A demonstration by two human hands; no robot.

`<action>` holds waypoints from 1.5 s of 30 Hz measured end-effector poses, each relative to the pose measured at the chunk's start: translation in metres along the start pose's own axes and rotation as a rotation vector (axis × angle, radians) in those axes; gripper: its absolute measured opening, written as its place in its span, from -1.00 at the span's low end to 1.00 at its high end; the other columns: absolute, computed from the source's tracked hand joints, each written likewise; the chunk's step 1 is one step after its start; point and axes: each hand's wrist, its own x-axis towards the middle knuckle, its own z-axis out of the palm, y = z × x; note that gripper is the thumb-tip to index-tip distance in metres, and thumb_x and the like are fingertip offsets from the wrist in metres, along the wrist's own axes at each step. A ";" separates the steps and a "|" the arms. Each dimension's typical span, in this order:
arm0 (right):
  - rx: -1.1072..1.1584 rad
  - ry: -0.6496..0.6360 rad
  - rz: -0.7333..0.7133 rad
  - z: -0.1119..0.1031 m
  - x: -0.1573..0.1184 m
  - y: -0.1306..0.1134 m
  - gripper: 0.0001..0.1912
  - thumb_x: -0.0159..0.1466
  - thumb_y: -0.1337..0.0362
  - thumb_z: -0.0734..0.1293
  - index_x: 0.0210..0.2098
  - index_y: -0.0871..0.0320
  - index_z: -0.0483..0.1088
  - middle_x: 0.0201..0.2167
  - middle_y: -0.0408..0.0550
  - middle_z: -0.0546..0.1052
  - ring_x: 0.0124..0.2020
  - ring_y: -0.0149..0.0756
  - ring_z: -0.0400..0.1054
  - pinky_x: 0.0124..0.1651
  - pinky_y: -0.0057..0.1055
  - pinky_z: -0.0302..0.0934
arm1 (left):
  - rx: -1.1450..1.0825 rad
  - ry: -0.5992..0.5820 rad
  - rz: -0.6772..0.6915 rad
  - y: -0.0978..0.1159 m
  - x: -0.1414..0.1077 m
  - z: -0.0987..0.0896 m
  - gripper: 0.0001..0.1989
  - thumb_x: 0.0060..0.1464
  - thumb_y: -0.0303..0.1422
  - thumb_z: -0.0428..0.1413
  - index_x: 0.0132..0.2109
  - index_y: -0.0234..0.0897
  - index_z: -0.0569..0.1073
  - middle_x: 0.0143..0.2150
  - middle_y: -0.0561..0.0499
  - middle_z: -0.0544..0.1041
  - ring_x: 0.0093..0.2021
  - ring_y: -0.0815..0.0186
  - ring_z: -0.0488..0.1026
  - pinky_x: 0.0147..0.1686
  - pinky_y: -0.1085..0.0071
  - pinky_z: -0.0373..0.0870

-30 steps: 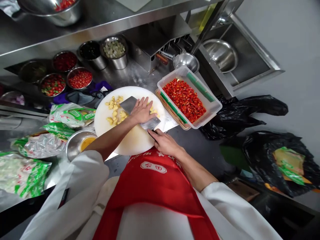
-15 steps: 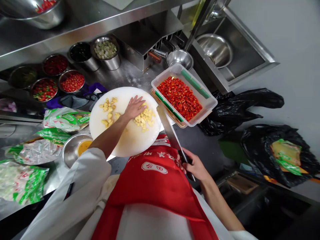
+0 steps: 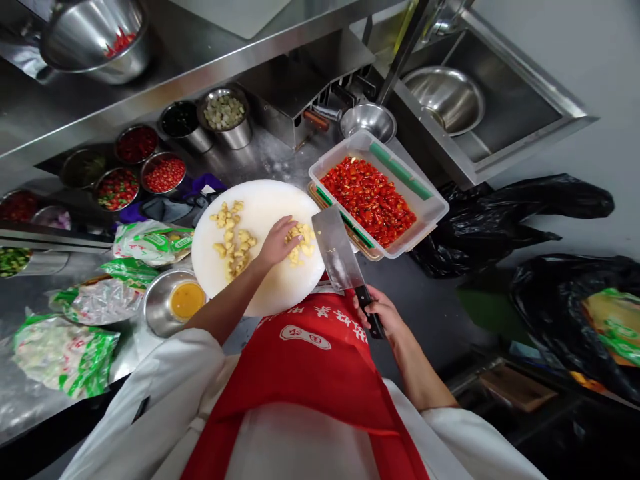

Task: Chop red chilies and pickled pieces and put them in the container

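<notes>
I have the right hand closed around the black handle of the cleaver. The blade overlaps the right edge of the round white cutting board in view; I cannot tell whether they touch. I have the left hand at the smaller yellow pieces on the board's right half, fingers partly bent; I cannot tell whether it grips any. Larger yellow lumps lie on the left half. A plastic box of chopped red peppers stands far right of the board.
</notes>
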 end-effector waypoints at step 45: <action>0.164 -0.083 0.248 0.092 0.062 -0.035 -0.61 -0.09 0.37 0.29 -0.26 0.05 0.14 -0.70 -0.38 0.31 -0.77 -0.50 0.10 -0.75 -0.61 0.04 | -0.225 0.587 -0.344 0.044 0.060 0.010 -0.57 0.31 -0.09 -0.09 0.01 -0.28 0.49 0.02 -0.08 0.52 0.10 0.25 0.43 0.19 0.32 0.33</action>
